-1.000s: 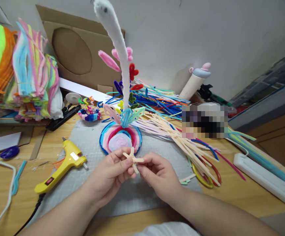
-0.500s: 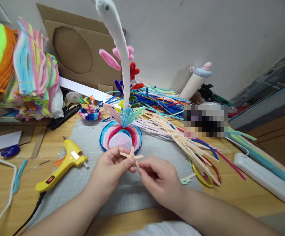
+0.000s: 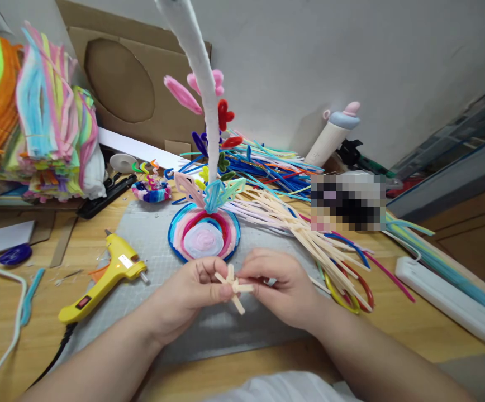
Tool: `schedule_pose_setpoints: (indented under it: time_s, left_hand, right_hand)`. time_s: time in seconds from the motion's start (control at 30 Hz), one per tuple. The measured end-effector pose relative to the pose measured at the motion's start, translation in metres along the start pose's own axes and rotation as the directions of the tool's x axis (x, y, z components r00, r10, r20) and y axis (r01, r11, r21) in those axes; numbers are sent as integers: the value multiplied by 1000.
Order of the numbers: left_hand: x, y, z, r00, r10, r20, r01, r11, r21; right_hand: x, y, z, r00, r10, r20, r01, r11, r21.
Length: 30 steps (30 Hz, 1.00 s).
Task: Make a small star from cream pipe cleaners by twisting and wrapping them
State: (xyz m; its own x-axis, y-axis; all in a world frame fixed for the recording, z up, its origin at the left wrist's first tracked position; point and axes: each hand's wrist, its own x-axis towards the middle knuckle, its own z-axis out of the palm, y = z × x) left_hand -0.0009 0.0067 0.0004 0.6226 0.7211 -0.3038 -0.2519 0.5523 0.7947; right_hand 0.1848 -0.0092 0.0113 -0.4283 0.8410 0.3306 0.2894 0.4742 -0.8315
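Note:
A small star-shaped piece of cream pipe cleaners (image 3: 236,286), with several short arms, is between my hands above the grey cutting mat (image 3: 209,340). My left hand (image 3: 192,287) pinches it from the left, thumb on top. From the right, the thumb and fingers of my right hand (image 3: 282,285) close on one of its arms. Just beyond stands a round base (image 3: 236,237) of coiled coloured pipe cleaners. A tall white fuzzy stem (image 3: 212,123) with pink, red, purple and green petals rises behind it.
To the left lies a yellow glue gun (image 3: 114,276) with its cord. Loose cream pipe cleaners (image 3: 309,223) spread to the right, near a white power strip (image 3: 447,298). Bundled pipe cleaners (image 3: 37,117) are stacked at back left. A bottle (image 3: 330,134) leans against the wall.
The cream star has been turned and lowered slightly, so its arms now face up more openly. My right hand has shifted up along its right side. The view has moved a little.

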Motion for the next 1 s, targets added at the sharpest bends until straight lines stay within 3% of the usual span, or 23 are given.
schedule_pose_setpoints:
  time_s: [0.2,0.43,0.63,0.8,1.0]
  left_hand:
    - [3,-3,1,992,86,-88,-87,996,-17]
    - [2,0,6,962,180,-203,-165,982,90]
    - [0,5,10,973,204,-109,-175,957,230]
    - [1,1,3,948,316,-30,-290,899,328]
    - [-1,-1,4,951,309,3,-296,906,302]
  right_hand:
    - [-3,0,6,997,-76,-5,75,994,-76]
    - [-2,-2,10,1000,26,2,-26,999,19]
    - [3,-5,3,991,121,56,-129,977,173]
    - [2,-3,4,972,214,93,-231,938,258]
    - [-1,-2,1,959,228,168,-275,891,360]
